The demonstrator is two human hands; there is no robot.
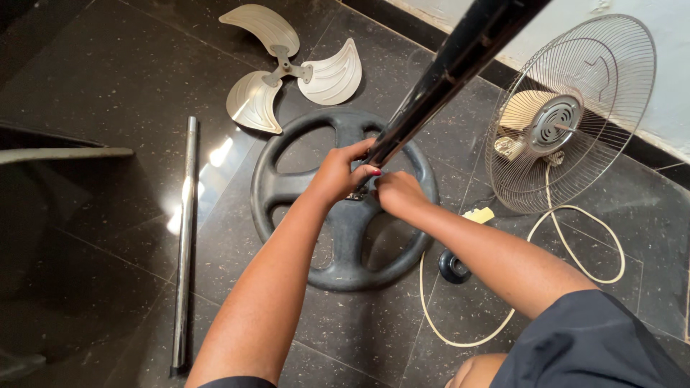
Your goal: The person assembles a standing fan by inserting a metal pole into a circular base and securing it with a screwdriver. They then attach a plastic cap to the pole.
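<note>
A round black fan base (282, 188) with spokes lies flat on the dark floor. A black pole (449, 68) rises from its hub, tilted toward the upper right. My left hand (338, 172) is wrapped around the foot of the pole at the hub. My right hand (397, 192) is closed at the hub just beside it, touching the pole's bottom end; what its fingers pinch is hidden.
A three-bladed silver fan blade (291, 68) lies beyond the base. A chrome tube (185, 237) lies on the left. A fan motor with wire grille (568, 115) leans at the wall on the right, its cream cord (568, 237) looping by a black knob (454, 267).
</note>
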